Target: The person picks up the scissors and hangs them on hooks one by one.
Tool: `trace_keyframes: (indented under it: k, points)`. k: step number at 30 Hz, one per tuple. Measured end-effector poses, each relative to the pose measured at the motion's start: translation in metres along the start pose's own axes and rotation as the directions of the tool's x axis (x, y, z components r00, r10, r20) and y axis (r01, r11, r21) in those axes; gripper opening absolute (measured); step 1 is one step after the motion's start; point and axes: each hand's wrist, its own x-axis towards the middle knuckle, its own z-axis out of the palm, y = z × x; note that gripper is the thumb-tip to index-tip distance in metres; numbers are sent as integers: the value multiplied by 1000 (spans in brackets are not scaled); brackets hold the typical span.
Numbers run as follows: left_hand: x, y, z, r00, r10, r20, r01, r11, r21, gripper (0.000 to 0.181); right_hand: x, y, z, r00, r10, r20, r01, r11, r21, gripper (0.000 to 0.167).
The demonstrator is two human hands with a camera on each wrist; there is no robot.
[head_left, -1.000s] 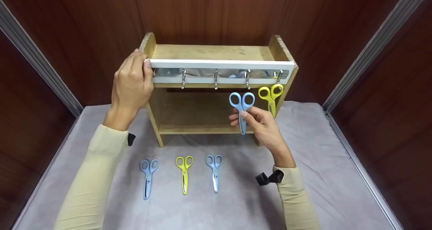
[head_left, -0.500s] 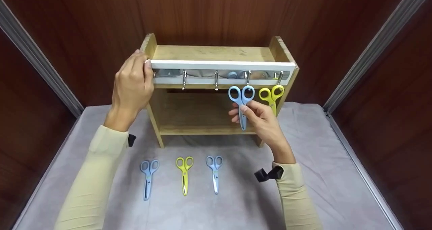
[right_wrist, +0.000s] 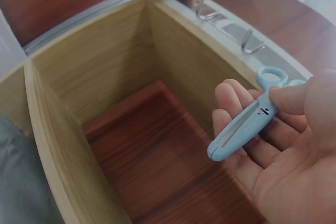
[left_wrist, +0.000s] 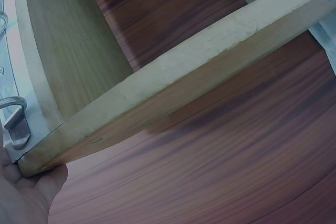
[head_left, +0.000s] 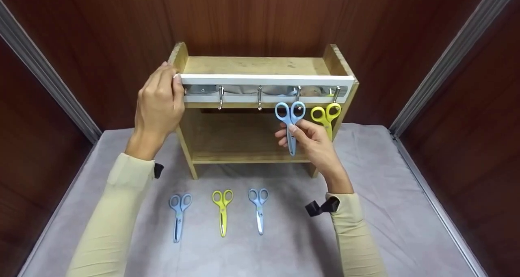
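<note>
My right hand pinches blue scissors by the blades, handles up, between thumb and fingers. Their right loop overlaps the lower end of a hook on the white rail; whether the hook passes through it I cannot tell. Yellow scissors hang from the rightmost hook. My left hand grips the rail's left end and the wooden shelf's corner. The right wrist view shows the blue scissors lying across the fingers of my right hand, thumb on top.
On the grey cloth in front of the wooden shelf lie blue scissors at left, yellow scissors in the middle and blue scissors at right. Brown panels stand around. Other hooks carry nothing.
My right hand has risen slightly with the blue scissors, bringing their right loop up to the hook's lower end. The left hand keeps its grip on the corner.
</note>
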Motion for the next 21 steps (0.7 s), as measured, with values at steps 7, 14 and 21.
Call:
trace_keyframes:
  k: [7,14,21]
  points:
    - [0,0,-1,1000,10,-4,-10,1000,4,38,3,8,0,1000,18,0,-18,999,38,26]
    - [-1,-1,-1,1000,7,1,-7,1000,1,39,7,12,1,999,34,-12,-33,997,63,34]
    - [0,-1,0,1000,7,-2,-7,1000,-3,38,5,15,-1,998,42,-37,-41,999,34,34]
